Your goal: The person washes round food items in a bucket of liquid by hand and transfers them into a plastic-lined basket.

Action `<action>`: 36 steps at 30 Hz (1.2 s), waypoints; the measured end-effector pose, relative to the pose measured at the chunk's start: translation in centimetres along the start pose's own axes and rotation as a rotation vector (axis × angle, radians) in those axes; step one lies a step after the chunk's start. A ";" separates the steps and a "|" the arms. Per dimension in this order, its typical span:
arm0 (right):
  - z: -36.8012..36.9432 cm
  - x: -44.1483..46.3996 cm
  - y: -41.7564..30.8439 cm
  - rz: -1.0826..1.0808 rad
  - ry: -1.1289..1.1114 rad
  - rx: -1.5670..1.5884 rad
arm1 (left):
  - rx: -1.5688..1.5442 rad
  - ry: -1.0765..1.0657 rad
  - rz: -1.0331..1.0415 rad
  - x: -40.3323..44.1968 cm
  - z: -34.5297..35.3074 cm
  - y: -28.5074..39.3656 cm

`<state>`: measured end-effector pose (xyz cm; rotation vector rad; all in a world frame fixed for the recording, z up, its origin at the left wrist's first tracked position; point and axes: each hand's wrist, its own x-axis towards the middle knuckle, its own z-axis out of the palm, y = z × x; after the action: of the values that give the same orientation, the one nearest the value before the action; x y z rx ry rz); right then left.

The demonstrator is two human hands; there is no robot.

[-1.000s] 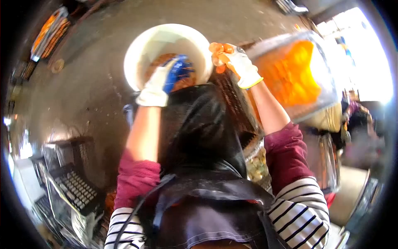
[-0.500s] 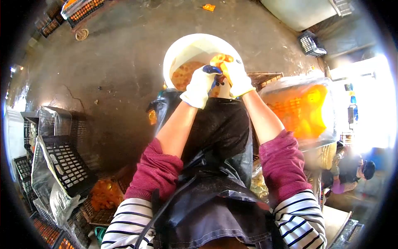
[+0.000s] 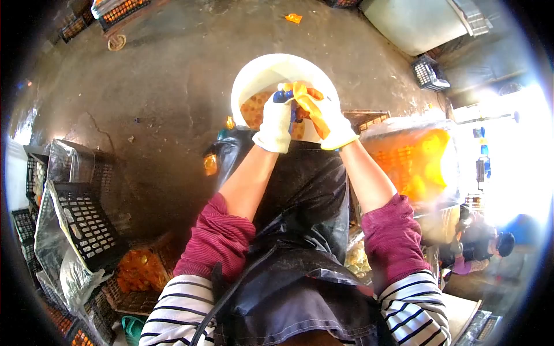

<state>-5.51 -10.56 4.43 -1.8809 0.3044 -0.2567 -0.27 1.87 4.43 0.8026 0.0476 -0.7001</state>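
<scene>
A white bucket [image 3: 247,75] stands in front of my apron, with small orange-brown pieces [image 3: 254,109] in its lower part. Above its opening my two gloved hands meet. My left hand [image 3: 277,118], in a white glove with blue fingers, is closed at the fingertips. My right hand [image 3: 320,112], in a white glove with orange fingers, is closed against it. Something small and pale shows at the fingertips, too small to name. To the right of my right hand is a plastic-lined crate [image 3: 407,161] with bright orange contents.
Black crates [image 3: 89,228] and plastic sheeting stand at the left, above a crate of orange pieces [image 3: 140,271]. A large pale tub [image 3: 415,26] is at the upper right, near a small black crate [image 3: 430,74]. Another person [image 3: 479,245] is at the right.
My left hand has come up out of the bucket and met my right hand, which moved in over the opening. Since the middle frame both hands have stayed together, with fingers shifted slightly.
</scene>
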 end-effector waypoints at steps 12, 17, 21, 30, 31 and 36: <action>-0.7 -0.2 -1.3 0.095 -0.009 0.160 | 0.240 -0.235 0.055 2.1 -1.0 -1.3; -0.8 1.1 3.3 -0.082 0.137 -0.128 | 0.411 -0.318 0.119 1.6 -0.5 -1.8; -3.6 -2.2 -1.1 0.197 0.337 -0.466 | 0.846 -0.212 0.121 1.4 -1.4 -1.4; -13.8 -23.0 -1.9 -0.116 0.172 -0.638 | 0.344 -0.203 -0.013 1.9 -2.1 -1.0; -14.7 -27.1 -1.0 0.172 0.299 -0.423 | 0.328 -0.226 -0.024 2.3 -2.4 -1.4; -17.3 -49.0 6.2 1.077 0.740 -0.350 | 0.324 -0.291 -0.105 2.2 -1.7 -1.8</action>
<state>-57.80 -11.54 2.84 -1.6137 1.8723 -0.1410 0.72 0.92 1.44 1.0044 -0.2954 -0.9326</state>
